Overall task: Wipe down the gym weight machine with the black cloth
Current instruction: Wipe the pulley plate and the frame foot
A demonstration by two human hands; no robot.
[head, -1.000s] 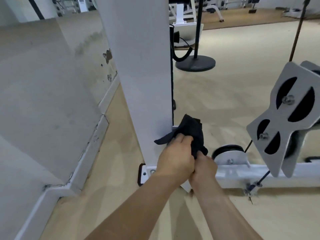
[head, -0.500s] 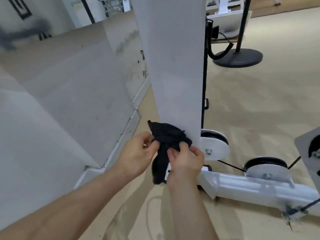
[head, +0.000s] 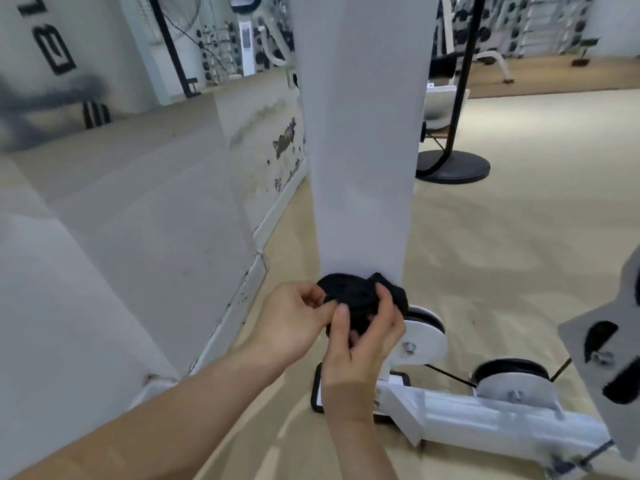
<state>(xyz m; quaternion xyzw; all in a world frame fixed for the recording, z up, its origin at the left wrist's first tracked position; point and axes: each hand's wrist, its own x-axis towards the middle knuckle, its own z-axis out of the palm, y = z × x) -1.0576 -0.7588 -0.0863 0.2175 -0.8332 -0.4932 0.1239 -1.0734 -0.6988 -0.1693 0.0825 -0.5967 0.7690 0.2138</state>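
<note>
Gripping the bunched black cloth (head: 349, 299), left hand (head: 294, 323) and right hand (head: 363, 344) both pinch it. Cloth lies against the white upright panel (head: 360, 168) of the weight machine.

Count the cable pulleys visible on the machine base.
2. One pulley sits beside the white column, just right of the cloth; the other pulley is farther right on the base rail. More may be hidden behind the grey plate.

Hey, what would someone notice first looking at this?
Two hands, left and right, bunching a black cloth low in the centre, at the foot of a wide white column. Right of them, white pulleys sit on the machine's base rail.
</note>
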